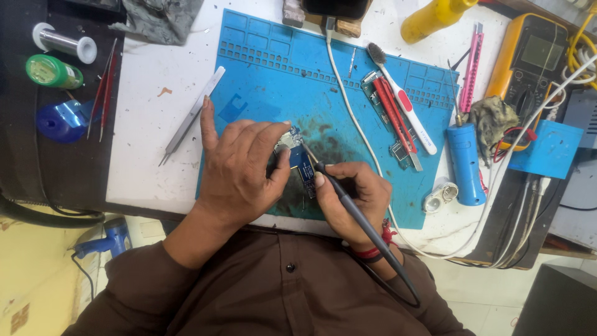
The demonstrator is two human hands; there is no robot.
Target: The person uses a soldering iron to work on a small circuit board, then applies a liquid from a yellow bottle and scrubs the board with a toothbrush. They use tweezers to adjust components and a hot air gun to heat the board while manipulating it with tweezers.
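My left hand (239, 165) presses a small blue circuit board (303, 167) down onto the blue work mat (273, 74), thumb and fingers curled over its left side. My right hand (351, 193) grips a black soldering iron (357, 214) like a pen. Its tip touches the top of the board near a metal shield. The iron's cable runs back over my right wrist, which wears a red thread band.
Steel tweezers (189, 118) lie left of the mat. A toothbrush (401, 99), red tweezers (388, 109), a blue cylinder tool (465, 162), a yellow multimeter (528, 59), a pink cutter (471, 68) and a white cable (354, 118) crowd the right. A solder spool (62, 42) sits far left.
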